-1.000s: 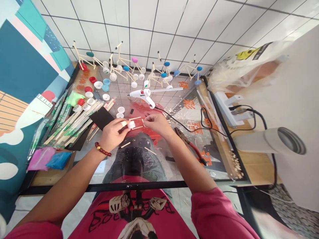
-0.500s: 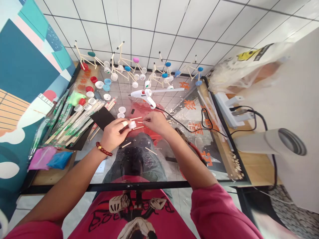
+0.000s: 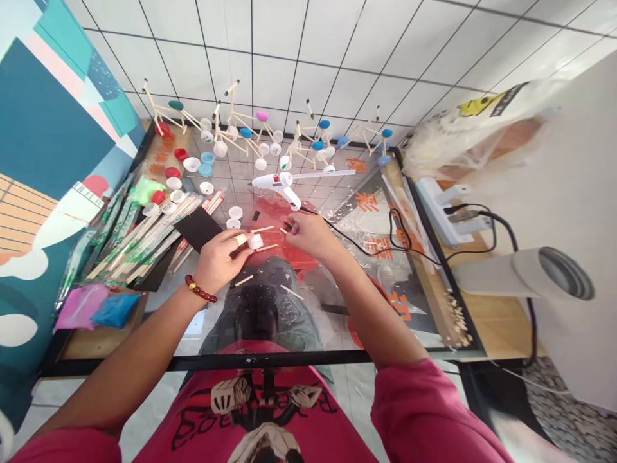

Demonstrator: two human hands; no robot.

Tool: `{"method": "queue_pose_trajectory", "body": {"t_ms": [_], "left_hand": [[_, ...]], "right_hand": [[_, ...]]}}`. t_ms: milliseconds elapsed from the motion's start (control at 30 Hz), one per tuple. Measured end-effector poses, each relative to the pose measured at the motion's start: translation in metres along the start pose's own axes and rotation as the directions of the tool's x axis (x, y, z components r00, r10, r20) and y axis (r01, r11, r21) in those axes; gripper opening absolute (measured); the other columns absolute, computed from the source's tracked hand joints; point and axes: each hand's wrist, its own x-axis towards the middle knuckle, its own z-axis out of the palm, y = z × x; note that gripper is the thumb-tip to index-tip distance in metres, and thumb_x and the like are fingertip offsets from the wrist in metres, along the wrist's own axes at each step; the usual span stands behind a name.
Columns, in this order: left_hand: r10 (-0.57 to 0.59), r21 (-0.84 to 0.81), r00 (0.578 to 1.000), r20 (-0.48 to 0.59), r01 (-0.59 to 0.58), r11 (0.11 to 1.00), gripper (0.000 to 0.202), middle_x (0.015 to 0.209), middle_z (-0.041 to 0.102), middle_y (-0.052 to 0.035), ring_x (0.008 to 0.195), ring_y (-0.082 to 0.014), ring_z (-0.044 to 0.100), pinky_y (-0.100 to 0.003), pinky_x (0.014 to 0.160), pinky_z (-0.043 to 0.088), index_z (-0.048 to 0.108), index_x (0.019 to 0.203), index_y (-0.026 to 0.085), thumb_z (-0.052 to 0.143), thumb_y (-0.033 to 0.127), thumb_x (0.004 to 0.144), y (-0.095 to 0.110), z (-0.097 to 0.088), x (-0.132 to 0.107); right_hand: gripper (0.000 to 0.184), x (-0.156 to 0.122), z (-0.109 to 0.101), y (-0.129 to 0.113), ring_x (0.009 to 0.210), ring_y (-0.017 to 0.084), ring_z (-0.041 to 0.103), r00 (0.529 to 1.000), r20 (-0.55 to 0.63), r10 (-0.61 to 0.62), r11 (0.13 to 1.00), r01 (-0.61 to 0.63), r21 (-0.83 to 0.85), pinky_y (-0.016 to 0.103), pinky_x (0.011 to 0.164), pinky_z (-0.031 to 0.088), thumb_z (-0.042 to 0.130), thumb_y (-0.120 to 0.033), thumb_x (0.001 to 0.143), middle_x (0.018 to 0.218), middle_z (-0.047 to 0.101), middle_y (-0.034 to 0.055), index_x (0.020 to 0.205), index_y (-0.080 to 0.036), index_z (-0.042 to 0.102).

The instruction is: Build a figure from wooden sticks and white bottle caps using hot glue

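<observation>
A white bottle cap (image 3: 254, 242) is pinched between the thumb and fingers of my left hand (image 3: 219, 258), low over the glass tabletop. Two short wooden sticks (image 3: 268, 247) lie beside the cap and point to the right; whether they are joined to it I cannot tell. Just right of them, my right hand (image 3: 309, 235) has its fingers pinched together, and the pale end of a small wooden stick (image 3: 283, 229) pokes out at the fingertips. Beyond both hands lies a white glue gun (image 3: 277, 184) with a clear glue stick in its back. Loose sticks (image 3: 292, 292) lie nearer my body.
Stick figures on bottle caps (image 3: 318, 146) line the back edge. Loose caps (image 3: 191, 164) and bundled wooden sticks (image 3: 139, 247) occupy the left, with pink and blue clay packets (image 3: 116, 310). A black cord (image 3: 357, 247) crosses the right side toward a power strip (image 3: 441, 212).
My right hand has shifted a little to the right, away from the bottle cap, and its fingers have curled in more. My left hand stays in place with the cap.
</observation>
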Motion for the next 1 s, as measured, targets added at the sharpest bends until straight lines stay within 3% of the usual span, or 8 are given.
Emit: {"method": "queue_pose_trajectory", "body": {"t_ms": [133,333,500,767,1000], "left_hand": [[0.016,0.003,1.000,-0.001,-0.016,1.000,0.021,0.110,0.075,-0.0081,0.101,-0.0215,0.071,-0.034,0.094,0.057,0.074,0.108,0.020,0.065,0.025,0.089,0.000,0.000,0.000],[0.006,0.011,1.000,0.013,-0.006,1.000,0.021,0.111,0.074,-0.0072,0.102,-0.0213,0.071,-0.033,0.095,0.056,0.074,0.108,0.021,0.064,0.024,0.089,0.001,-0.001,0.001],[0.037,0.012,0.999,-0.005,-0.037,0.999,0.022,0.110,0.075,-0.0086,0.101,-0.0219,0.072,-0.033,0.094,0.056,0.074,0.109,0.018,0.065,0.022,0.089,0.001,-0.001,0.000],[0.040,0.002,0.999,-0.003,-0.040,0.999,0.022,0.111,0.075,-0.0082,0.102,-0.0222,0.072,-0.034,0.095,0.057,0.074,0.109,0.019,0.065,0.020,0.089,0.003,-0.002,0.001],[0.029,0.007,1.000,0.001,-0.029,1.000,0.021,0.111,0.075,-0.0080,0.102,-0.0220,0.072,-0.034,0.095,0.057,0.074,0.108,0.019,0.064,0.020,0.089,0.003,-0.002,0.002]], "right_hand": [[0.013,-0.001,-0.004,-0.005,0.065,0.014,0.054,0.997,0.056,-0.048,0.997,0.051,-0.054,0.027,0.060,0.029,0.059,-0.012,0.078,0.072,0.070,0.0041,0.073,-0.016,0.071],[0.010,-0.002,0.000,-0.002,0.070,0.013,0.060,0.999,-0.009,0.045,0.971,-0.041,0.235,0.023,0.067,0.039,0.064,-0.012,0.075,0.075,0.072,0.0012,0.077,-0.016,0.073],[0.014,-0.003,0.005,0.000,0.063,0.011,0.057,0.999,-0.005,0.045,0.929,-0.040,0.369,0.023,0.063,0.038,0.060,-0.016,0.078,0.065,0.067,-0.0015,0.070,-0.016,0.070],[0.016,-0.003,0.011,0.000,0.059,0.011,0.051,1.000,-0.014,0.027,0.945,-0.021,0.326,0.024,0.059,0.033,0.059,-0.020,0.075,0.058,0.059,-0.0023,0.062,-0.016,0.067],[0.028,-0.003,0.011,0.000,0.055,0.009,0.042,0.999,0.038,-0.033,0.919,0.015,0.394,0.026,0.056,0.027,0.056,-0.028,0.079,0.052,0.049,-0.0030,0.054,-0.015,0.059]]}}
